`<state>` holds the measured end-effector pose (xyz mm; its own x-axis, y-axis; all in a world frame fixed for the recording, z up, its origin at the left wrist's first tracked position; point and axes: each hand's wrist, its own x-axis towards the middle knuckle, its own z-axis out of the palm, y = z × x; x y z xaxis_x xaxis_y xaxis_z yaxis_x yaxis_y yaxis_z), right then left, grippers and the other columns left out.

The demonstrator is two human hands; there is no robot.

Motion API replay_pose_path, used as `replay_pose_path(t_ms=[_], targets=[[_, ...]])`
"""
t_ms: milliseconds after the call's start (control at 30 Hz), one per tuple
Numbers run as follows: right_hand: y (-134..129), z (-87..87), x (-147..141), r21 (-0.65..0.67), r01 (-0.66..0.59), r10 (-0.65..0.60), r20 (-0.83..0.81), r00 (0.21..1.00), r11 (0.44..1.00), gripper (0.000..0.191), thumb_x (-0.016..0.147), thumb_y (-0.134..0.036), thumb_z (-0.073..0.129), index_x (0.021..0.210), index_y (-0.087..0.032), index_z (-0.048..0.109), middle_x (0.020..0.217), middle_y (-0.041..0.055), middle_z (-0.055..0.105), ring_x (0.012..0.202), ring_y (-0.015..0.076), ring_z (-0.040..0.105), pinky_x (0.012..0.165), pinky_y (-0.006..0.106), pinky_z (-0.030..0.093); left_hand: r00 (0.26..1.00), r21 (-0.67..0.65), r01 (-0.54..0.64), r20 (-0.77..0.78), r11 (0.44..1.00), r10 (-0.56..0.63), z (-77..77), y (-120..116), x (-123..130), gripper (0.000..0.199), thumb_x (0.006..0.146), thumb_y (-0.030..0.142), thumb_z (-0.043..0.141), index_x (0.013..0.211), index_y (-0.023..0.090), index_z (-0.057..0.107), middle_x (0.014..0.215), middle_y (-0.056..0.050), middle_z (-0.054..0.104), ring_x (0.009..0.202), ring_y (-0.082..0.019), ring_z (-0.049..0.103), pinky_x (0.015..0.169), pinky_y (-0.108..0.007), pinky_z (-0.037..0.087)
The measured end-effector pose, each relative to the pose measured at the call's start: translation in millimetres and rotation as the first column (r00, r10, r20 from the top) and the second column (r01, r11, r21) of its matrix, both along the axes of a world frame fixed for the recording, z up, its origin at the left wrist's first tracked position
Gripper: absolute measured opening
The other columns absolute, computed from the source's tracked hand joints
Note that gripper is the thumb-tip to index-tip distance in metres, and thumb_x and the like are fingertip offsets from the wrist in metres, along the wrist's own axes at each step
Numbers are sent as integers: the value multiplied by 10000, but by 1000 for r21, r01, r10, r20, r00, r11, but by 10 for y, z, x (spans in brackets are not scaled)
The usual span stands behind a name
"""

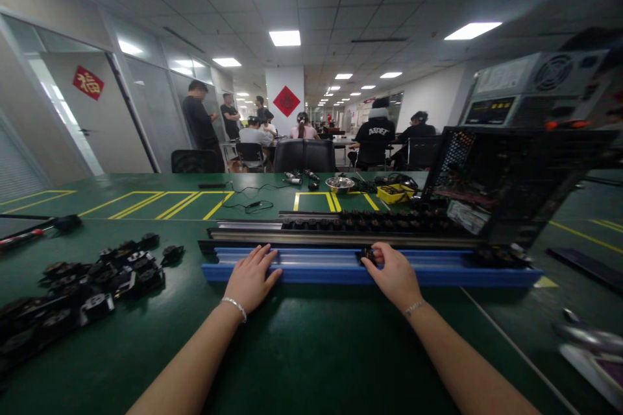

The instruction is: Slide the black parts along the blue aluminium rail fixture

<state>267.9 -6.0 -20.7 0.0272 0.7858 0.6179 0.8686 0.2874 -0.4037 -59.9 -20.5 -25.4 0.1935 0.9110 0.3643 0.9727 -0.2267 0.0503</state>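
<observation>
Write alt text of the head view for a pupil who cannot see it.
A person's right hand pinches a black part at a long blue rail on a green table; the left hand lies on the rail farther left. Loose parts lie at left; a computer case stands at right.

Small black part (pixel 365 255) in long blue rail (pixel 316 275)

Dim overall | ceiling panels (pixel 285 38) glaring | edges stretched | lower right blurred

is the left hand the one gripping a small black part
No, the left hand lies open over the blue rail, while the right hand grips the small black part.
</observation>
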Motion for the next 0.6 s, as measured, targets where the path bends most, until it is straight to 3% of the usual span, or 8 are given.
replay_pose_path(t_ms=[367,600], targets=[[-8,1,-35,-38,-51,49,-62,997,998,214,732,-352,561,893,-217,518,793,31,637,756,189,602,742,347,455,1000,-7,5,15,1000,-4,3,5,3,496,851,506,341,1270,269,459,1391,-32,412,1291,-222,335,996,-420,350],[-31,23,-79,-28,-114,114,-6,993,993,169,751,-299,522,895,-212,514,843,47,652,753,189,604,777,369,444,999,-16,2,33,1000,-1,-1,2,0,486,848,496,361,1274,281,453,1397,-28,404,1297,-219,322,1002,-417,339]])
